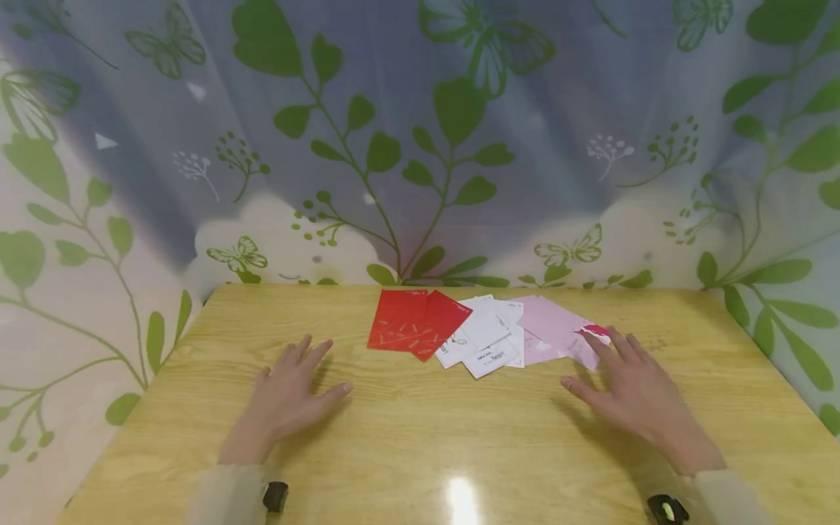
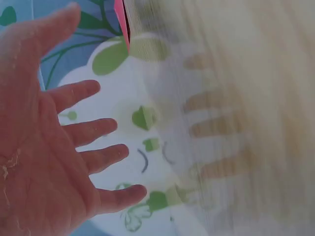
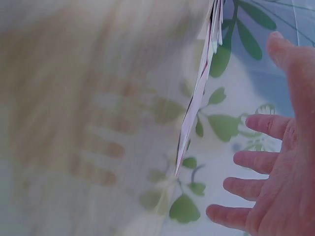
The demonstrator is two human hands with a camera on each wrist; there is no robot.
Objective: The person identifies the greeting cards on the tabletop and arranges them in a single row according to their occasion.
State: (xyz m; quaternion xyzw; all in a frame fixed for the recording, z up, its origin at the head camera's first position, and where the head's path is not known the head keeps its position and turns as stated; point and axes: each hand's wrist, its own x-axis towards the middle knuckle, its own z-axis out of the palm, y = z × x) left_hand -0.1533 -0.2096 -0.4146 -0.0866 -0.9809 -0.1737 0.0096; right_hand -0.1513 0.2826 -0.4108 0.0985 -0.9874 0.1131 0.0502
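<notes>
Over the near counter (image 1: 420,430), holds left hand (image 1: 285,397) and right hand (image 1: 636,397) well apart, with fingers loosely spread and thumbs angled inward. Toward the far edge, shows overlapping red cards (image 1: 402,317) at left, white cards (image 1: 487,328) midway, pink cards (image 1: 550,328) at right.

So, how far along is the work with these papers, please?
Looks done: red papers, white papers and pink papers lie grouped by colour in one overlapping row. In hand: nothing; the left hand and right hand are spread above the table. Possibly left: separating or straightening them, as the groups overlap at uneven angles.
</notes>
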